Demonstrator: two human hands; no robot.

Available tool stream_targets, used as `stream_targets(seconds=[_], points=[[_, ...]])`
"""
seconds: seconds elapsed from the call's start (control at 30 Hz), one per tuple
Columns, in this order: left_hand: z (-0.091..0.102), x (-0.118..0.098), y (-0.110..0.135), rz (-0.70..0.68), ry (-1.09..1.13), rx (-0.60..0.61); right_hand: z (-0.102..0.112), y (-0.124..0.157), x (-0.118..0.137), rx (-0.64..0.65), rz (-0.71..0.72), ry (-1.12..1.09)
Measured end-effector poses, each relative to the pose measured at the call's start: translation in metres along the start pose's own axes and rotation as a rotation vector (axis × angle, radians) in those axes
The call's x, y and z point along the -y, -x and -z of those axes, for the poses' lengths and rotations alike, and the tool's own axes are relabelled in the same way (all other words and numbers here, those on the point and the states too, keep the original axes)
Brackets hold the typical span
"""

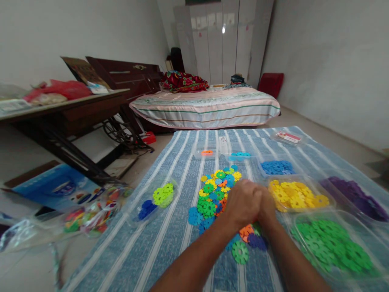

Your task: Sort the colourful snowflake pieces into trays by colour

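Observation:
Both of my hands meet over the right side of a mixed pile of plastic snowflake discs [209,202] in blue, green, yellow and orange. My left hand [241,200] is closed, its fingers curled toward the other hand. Pressed against it, my right hand [266,202] is closed too. Whatever they may hold is hidden by the fingers. Just right of the hands stands a clear box of yellow snowflake discs [293,194]. Below my wrists lie a green disc [240,252], an orange disc [246,232] and purple discs [257,241].
More clear boxes hold green discs [334,243], purple discs [355,196], blue discs [277,167], light blue discs [240,156] and an orange disc [207,153]. At left, one box holds lime discs [164,194] and dark blue discs [147,209]. A lid [288,137] lies at the far right.

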State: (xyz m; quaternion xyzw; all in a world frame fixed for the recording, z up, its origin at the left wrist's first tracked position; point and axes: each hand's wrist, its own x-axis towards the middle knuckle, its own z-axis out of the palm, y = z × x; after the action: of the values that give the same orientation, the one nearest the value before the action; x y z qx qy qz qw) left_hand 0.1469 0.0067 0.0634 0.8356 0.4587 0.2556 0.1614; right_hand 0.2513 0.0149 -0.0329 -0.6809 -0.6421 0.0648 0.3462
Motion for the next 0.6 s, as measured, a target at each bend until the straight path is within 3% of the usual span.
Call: stream_targets(seconds=[0.1, 0.23, 0.4, 0.6], points=[[0.022, 0.046, 0.028, 0.097, -0.241, -0.056, 0.003, 0.0, 0.002, 0.006, 0.0, -0.013], [0.05, 0.091, 0.051, 0.371, -0.484, -0.014, 0.005, -0.001, 0.003, 0.003, 0.006, -0.012], [0.058, 0.107, 0.056, 0.47, -0.498, 0.056, 0.006, 0.0, 0.004, 0.006, 0.012, -0.017], [0.054, 0.114, 0.048, 0.553, -0.293, 0.064, 0.008, 0.002, 0.007, -0.012, 0.002, -0.024]])
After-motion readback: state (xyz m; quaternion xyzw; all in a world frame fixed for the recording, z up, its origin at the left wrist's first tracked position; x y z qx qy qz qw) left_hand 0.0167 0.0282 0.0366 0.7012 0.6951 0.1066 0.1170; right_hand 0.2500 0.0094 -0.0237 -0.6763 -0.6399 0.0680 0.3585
